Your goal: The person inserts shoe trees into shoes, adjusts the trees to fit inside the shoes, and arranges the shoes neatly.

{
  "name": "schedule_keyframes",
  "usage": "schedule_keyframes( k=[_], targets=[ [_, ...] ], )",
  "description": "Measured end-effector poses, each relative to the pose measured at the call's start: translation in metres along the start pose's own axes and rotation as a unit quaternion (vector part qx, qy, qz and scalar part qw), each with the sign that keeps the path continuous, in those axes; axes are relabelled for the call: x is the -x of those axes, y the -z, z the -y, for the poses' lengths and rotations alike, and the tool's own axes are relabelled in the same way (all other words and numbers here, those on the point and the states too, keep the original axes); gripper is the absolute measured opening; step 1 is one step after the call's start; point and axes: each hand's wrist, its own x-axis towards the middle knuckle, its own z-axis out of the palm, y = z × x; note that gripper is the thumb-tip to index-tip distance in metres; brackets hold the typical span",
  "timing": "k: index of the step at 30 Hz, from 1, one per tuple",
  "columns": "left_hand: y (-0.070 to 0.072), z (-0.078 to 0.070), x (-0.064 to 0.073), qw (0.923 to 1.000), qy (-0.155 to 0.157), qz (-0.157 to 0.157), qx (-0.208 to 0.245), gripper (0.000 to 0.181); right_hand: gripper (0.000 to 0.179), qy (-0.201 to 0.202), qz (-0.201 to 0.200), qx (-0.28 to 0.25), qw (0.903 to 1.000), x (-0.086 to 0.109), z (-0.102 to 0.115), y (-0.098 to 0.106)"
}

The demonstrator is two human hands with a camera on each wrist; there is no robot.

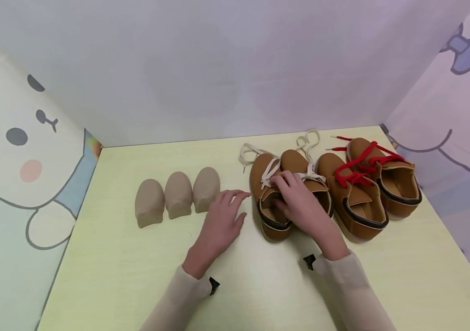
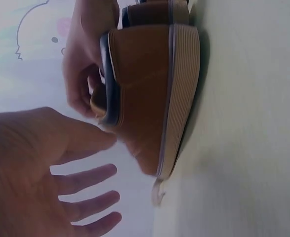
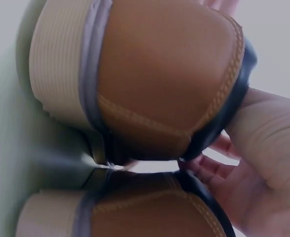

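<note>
A brown shoe with white laces (image 1: 274, 232) stands leftmost in a row of shoes. My right hand (image 1: 301, 204) grips it at the opening, the thumb reaching inside over the dark padded collar (image 3: 233, 111). In the left wrist view the right hand's curled fingers are by the tongue. My left hand (image 1: 222, 223) is just left of this shoe, fingers spread and holding nothing; its thumb (image 2: 90, 140) is close to the collar, and whether it touches cannot be told. A second white-laced shoe (image 1: 295, 163) stands close on the right, partly hidden by the right hand.
Two brown shoes with red laces, a nearer one (image 1: 363, 216) and a farther one (image 1: 400, 197), stand at the right. Three beige shoe inserts, left (image 1: 150, 202), middle (image 1: 179, 195) and right (image 1: 207, 188), lie on the pale table (image 1: 115, 276). Fabric walls (image 1: 218, 69) enclose the back and sides.
</note>
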Motion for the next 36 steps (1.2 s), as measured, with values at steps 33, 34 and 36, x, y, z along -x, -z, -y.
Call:
schedule_keyframes(
  k=[33,34,36],
  targets=[
    [0.011,0.061,0.020,0.9911,0.104,-0.081,0.018,0.041,0.021,0.038,-0.056,-0.051,0.9964,0.033,-0.040,0.043],
    [0.012,0.061,0.020,0.9908,0.104,-0.084,0.019,0.041,0.021,0.033,-0.055,-0.052,0.9966,0.034,-0.042,0.045],
    [0.013,0.060,0.020,0.9901,0.107,-0.088,0.022,0.041,0.022,0.022,-0.053,-0.053,0.9970,0.037,-0.046,0.048]
  ],
)
